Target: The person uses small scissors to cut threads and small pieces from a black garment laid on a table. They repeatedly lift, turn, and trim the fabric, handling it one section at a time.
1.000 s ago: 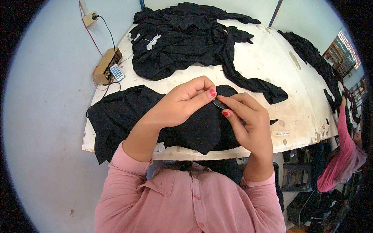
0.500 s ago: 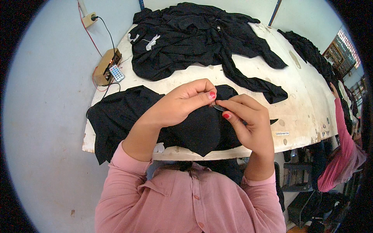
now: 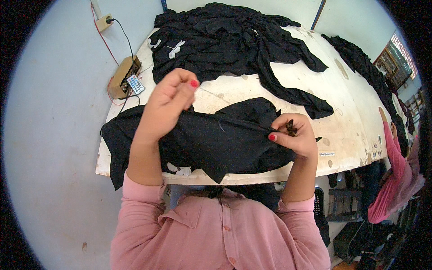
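A black garment (image 3: pixel 225 144) lies along the table's near edge, its upper fold drawn taut between my hands. My left hand (image 3: pixel 173 96) is closed in a pinch above its left part; a thin pale thread (image 3: pixel 209 92) runs from the fingertips to the right. Whether its lower fingers also grip the cloth is hidden. My right hand (image 3: pixel 294 135) pinches the fold at the right. A small dark and brass-coloured tool, apparently thread snips (image 3: pixel 291 128), sits within its fingers. A short light thread (image 3: pixel 221 126) shows on the black cloth.
More black garments (image 3: pixel 216 45) are heaped at the table's far side, with white tags (image 3: pixel 177 48). A remote control (image 3: pixel 135 84) leans by a brown box with wires (image 3: pixel 123 76) at the left wall. To the right, another person's pink sleeve (image 3: pixel 393 157) reaches toward more black cloth (image 3: pixel 360 63).
My hands have moved apart, the left up and leftward with a thread, the right slightly to the right. The fold now stretches between them. The dark tool has shifted back into my right hand.
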Motion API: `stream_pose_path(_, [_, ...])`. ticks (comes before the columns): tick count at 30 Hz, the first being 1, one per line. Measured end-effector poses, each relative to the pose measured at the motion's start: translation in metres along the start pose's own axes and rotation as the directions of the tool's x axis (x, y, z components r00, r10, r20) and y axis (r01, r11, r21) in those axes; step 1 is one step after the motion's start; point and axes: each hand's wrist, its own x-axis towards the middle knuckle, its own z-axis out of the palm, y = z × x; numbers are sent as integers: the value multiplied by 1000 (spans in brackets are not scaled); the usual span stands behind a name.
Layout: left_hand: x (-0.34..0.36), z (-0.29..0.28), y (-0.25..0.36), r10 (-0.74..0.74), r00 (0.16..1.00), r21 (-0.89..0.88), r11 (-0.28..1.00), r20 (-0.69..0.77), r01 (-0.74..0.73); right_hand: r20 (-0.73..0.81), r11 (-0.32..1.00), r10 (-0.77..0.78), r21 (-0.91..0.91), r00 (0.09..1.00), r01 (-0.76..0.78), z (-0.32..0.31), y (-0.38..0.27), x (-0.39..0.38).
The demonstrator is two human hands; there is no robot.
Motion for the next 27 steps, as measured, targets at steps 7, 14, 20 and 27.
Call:
stream_pose_path(7, [-4,6,15,137,990,232,964,-24,-128,-419,904,-312,-408,852,131,9,-6,20])
stream_pose_path(14, [8,0,20,166,962,825,495,218,-272,-363,972,43,231,931,45,20,-23,5])
stream_pose_path(20, [25,61,24,-85,864,39,996,497,76,-132,981,-73,168,989,95,38,-37,11])
stream_pose_path(27, [41,46,26,7,945,-49,999,327,9,-171,992,-18,123,985,39,33,-42,1])
